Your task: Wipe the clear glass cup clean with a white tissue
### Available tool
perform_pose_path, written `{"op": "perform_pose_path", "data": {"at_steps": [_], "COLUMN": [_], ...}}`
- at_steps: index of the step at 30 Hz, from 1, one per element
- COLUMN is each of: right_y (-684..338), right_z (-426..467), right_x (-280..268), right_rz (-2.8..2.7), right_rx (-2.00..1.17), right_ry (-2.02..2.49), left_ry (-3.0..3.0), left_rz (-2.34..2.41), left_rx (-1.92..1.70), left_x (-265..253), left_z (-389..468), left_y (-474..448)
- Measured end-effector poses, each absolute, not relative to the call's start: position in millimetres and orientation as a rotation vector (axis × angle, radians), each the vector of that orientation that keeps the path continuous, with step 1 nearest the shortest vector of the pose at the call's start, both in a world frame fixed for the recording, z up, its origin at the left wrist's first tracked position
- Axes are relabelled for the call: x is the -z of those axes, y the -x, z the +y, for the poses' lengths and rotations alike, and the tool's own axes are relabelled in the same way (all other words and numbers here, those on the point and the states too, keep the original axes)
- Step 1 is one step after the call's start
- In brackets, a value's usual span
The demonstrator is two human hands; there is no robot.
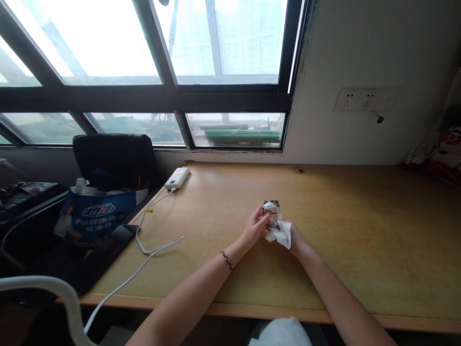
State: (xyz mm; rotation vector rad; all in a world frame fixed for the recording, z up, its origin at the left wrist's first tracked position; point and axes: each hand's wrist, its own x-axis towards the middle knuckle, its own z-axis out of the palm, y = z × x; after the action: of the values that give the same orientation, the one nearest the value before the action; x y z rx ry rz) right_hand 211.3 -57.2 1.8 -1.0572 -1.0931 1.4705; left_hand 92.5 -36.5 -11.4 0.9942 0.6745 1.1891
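Note:
Above the middle of the wooden table [216, 264], my left hand [254, 228] is closed around a small dark brown box [272, 209] with a shiny, pale patch on its front. My right hand [296, 239] holds a crumpled white tissue [283, 234], which lies against the lower part of the box. The tissue covers most of my right fingers. What the print on the box says is too small to read. A braided bracelet [226, 260] circles my left wrist.
A white power bank [177, 178] lies at the table's back left, its white cable [144, 245] running along the left edge. Left of the table are a black chair [114, 156] and a blue bag [103, 216]. Wall sockets [360, 100] are at the right.

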Motion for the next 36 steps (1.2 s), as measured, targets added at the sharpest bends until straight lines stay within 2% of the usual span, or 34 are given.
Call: {"op": "perform_pose_path", "data": {"at_steps": [3,7,9,19,23,28,36], "right_y": [-213.6,-222.3,-225.5,-233.4,-233.7,-230.4,-236.1], "right_z": [-54.6,-51.3,-51.4,-51.4,-54.1,-55.8,-38.0], "right_x": [1.8,2.8,0.6,-7.5,-11.5,-13.6,5.5], "right_rz": [-1.234,-1.54,-1.654,-1.84,-1.867,-1.791,-1.143], "right_rx": [-1.32,-0.72,-0.547,-0.159,-0.165,-0.33,-0.896], "right_ry": [1.225,1.532,1.549,1.581,1.536,1.376,1.276], "left_ry": [-0.811,-0.722,-0.747,-0.903,-0.958,-0.911,-0.616], "left_rz": [0.676,0.677,0.698,0.854,0.812,0.747,0.454], "left_rx": [-1.14,-1.042,-0.994,-0.772,-0.696,-0.708,-0.725], "left_x": [20.5,27.4,26.5,15.1,17.0,17.8,9.1], "left_z": [-31.1,-28.3,-28.7,-34.7,-35.0,-32.9,-37.0], "left_y": [-93.7,-95.6,-94.9,-93.9,-93.6,-90.1,-89.4]}}
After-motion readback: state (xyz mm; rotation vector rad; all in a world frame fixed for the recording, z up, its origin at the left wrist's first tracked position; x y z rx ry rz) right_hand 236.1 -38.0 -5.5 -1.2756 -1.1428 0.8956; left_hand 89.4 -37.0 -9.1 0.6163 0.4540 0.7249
